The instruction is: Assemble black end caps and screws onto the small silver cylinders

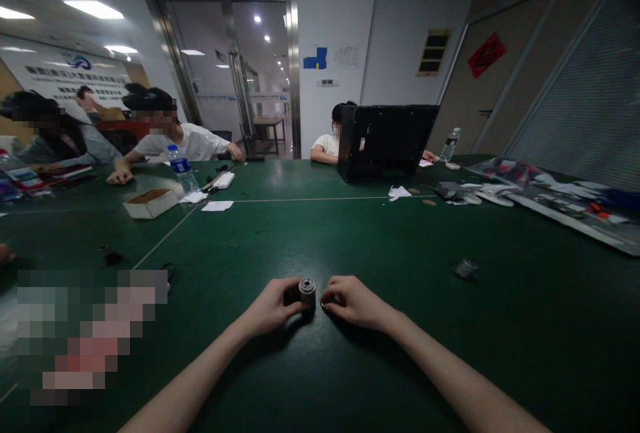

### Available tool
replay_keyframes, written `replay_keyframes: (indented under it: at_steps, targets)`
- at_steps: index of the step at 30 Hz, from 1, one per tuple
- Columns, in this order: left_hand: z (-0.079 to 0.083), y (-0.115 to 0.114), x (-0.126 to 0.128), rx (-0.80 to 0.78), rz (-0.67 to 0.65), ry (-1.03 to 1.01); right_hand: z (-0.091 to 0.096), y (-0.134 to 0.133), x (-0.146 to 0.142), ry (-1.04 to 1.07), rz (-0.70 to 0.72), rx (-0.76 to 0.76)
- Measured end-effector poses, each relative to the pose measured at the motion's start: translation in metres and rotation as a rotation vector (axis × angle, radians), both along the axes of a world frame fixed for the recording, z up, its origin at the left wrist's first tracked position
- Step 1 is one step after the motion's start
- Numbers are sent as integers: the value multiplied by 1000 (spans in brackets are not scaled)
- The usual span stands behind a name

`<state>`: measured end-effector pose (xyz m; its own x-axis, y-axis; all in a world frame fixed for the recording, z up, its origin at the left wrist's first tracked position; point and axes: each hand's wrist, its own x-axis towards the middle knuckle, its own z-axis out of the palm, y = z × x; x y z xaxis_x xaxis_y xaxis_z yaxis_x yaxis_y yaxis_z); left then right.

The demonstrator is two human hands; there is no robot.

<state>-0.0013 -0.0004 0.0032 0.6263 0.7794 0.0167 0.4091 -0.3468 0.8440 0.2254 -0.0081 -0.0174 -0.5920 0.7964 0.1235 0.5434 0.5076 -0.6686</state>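
Observation:
A small upright metal cylinder [307, 292] stands on the green table [320, 240], with a shiny round top that has a dark hole in its middle. My left hand [278, 303] grips its left side between thumb and fingers. Just to the right, apart from the cylinder, my right hand [354, 301] is closed in a pinch. A tiny bright spot shows at those fingertips, too small to name.
Another metal cylinder [466, 268] lies to the right, and a dark small part [110, 256] to the left. Farther back are an open box [151, 204], a water bottle [183, 170], a black monitor [390, 140] and a cluttered tray [575, 220]. Several people sit around.

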Motion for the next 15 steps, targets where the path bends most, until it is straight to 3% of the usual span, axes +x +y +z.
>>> replay_keyframes:
  at_steps: [8, 15]
  targets:
    - [4, -1, 1, 12, 2, 72, 7, 3, 3, 85, -76, -76]
    - [-7, 2, 0, 103, 28, 149, 3, -5, -17, 208, -81, 33]
